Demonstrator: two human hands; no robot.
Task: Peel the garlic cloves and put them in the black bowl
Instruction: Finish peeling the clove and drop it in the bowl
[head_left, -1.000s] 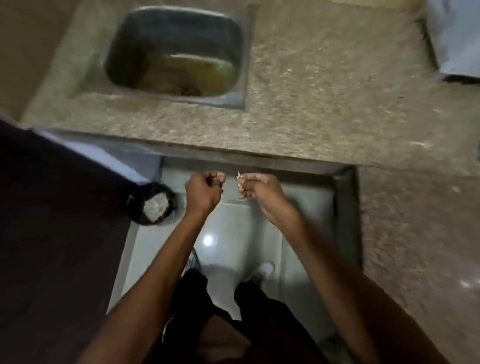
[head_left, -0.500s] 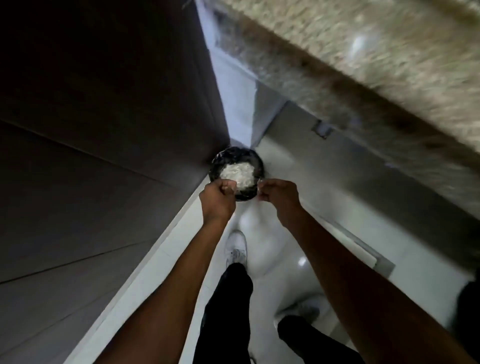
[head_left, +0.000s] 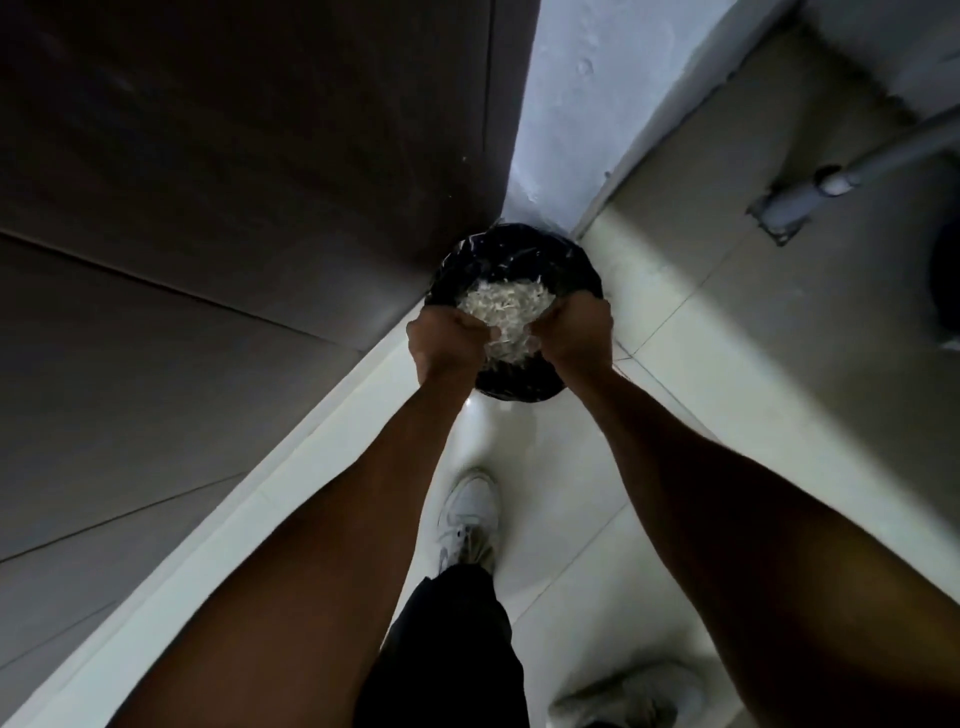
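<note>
A round black bin (head_left: 519, 249) lined with a black bag stands on the floor in the corner, holding a heap of white garlic peels (head_left: 504, 306). Both my hands hover just above its near rim, knuckles toward me. My left hand (head_left: 441, 343) is curled into a fist around a garlic clove that is mostly hidden inside it. My right hand (head_left: 576, 332) is also curled, its fingertips pinching a bit of peel over the heap. The two hands are close together but apart. No black bowl is in view.
A dark cabinet door (head_left: 234, 208) fills the left, a white wall (head_left: 582, 104) rises behind the bin. A grey drain pipe (head_left: 831, 182) runs at the upper right. My white shoes (head_left: 470, 514) stand on the pale tiled floor (head_left: 701, 364).
The view swung from the counter and sink down to the floor bin. Both hands moved forward together and now hang right over the peels.
</note>
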